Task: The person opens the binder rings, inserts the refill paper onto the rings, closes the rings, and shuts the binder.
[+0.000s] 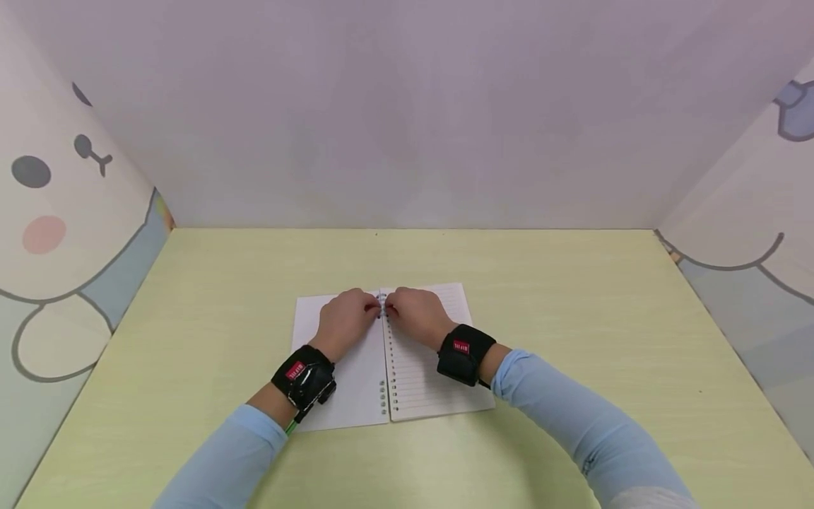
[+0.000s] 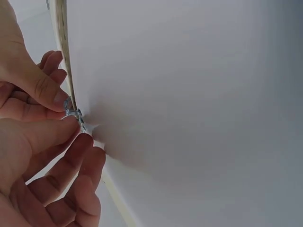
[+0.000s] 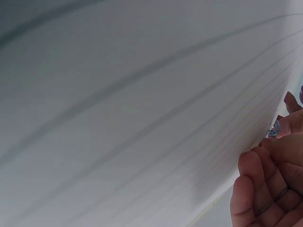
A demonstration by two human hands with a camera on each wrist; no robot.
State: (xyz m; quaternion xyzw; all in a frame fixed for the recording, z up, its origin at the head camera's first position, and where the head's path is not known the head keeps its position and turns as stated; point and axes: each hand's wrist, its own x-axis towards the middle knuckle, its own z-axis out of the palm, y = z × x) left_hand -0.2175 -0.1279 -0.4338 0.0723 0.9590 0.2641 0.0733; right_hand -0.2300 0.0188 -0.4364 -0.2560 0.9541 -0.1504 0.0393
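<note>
An open loose-leaf notebook (image 1: 439, 382) lies in front of me, with a blank white page on the left and a lined page (image 1: 420, 367) on the right. At the top of its spine, my left hand (image 1: 346, 319) and right hand (image 1: 421, 315) meet from either side. Their thumbs and fingertips pinch a small bluish clear plastic binding ring (image 2: 73, 112), seen between the hands in the left wrist view. Fingers partly hide the ring in the right wrist view. More binding rings (image 1: 384, 397) show at the lower end of the spine.
The notebook lies on a pale yellow-green tabletop (image 1: 572, 297). A plain light wall (image 1: 407, 141) rises behind it, and side panels with cartoon drawings (image 1: 44, 233) flank the table. Both wrists wear black straps (image 1: 466, 355).
</note>
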